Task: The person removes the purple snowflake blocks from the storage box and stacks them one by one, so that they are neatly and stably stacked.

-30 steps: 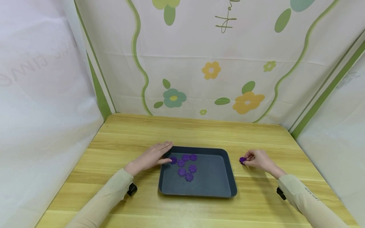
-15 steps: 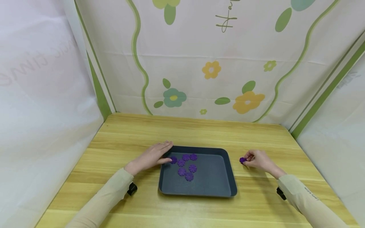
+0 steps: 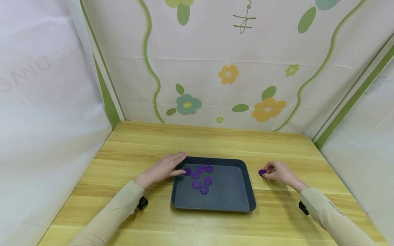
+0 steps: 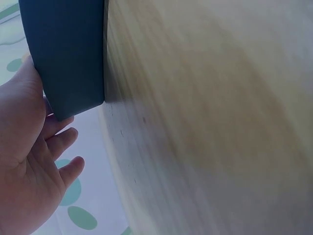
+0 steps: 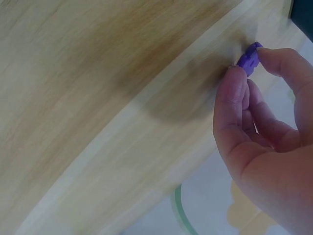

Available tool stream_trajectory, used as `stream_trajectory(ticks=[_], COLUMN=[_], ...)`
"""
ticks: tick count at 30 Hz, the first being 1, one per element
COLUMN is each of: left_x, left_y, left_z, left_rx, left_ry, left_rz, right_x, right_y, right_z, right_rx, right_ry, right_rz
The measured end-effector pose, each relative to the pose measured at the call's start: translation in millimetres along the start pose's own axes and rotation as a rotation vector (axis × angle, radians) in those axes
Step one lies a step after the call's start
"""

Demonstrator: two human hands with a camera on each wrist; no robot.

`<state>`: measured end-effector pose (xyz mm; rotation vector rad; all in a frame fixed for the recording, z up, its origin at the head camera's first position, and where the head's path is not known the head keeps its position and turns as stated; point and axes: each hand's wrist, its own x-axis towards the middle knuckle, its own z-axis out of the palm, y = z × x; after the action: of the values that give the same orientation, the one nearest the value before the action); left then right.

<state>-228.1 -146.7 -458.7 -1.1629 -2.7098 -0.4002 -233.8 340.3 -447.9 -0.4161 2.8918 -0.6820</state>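
A dark grey baking tray (image 3: 226, 191) lies on the wooden table. Several purple flower-shaped discs (image 3: 196, 184) lie flat in its left half. My left hand (image 3: 164, 169) holds the tray's far left corner, thumb over the rim beside one disc and fingers round the outside; the left wrist view shows the fingertips past the tray's corner (image 4: 68, 58). To the right of the tray, my right hand (image 3: 278, 172) pinches a purple flower-shaped piece (image 3: 262, 173) between thumb and fingers, just above the table. The right wrist view shows this piece (image 5: 249, 59) edge-on, partly hidden by fingertips.
The wooden table (image 3: 138, 140) surrounds the tray. A white fabric backdrop (image 3: 203, 78) with printed flowers stands behind it, and white fabric walls (image 3: 46, 119) rise at both sides. A dark band (image 3: 142, 203) sits under the left sleeve's cuff.
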Motion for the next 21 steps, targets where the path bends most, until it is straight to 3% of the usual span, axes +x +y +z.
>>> stream_trajectory(ticks=[21], left_x=[0.0], left_y=[-0.3], left_z=[0.2], left_rx=[-0.004], left_ry=[-0.004], left_rz=[-0.002], right_x=[-0.3], right_y=[-6.5], right_z=[-2.9], right_rx=[-0.023], right_ry=[-0.006], right_rz=[-0.004])
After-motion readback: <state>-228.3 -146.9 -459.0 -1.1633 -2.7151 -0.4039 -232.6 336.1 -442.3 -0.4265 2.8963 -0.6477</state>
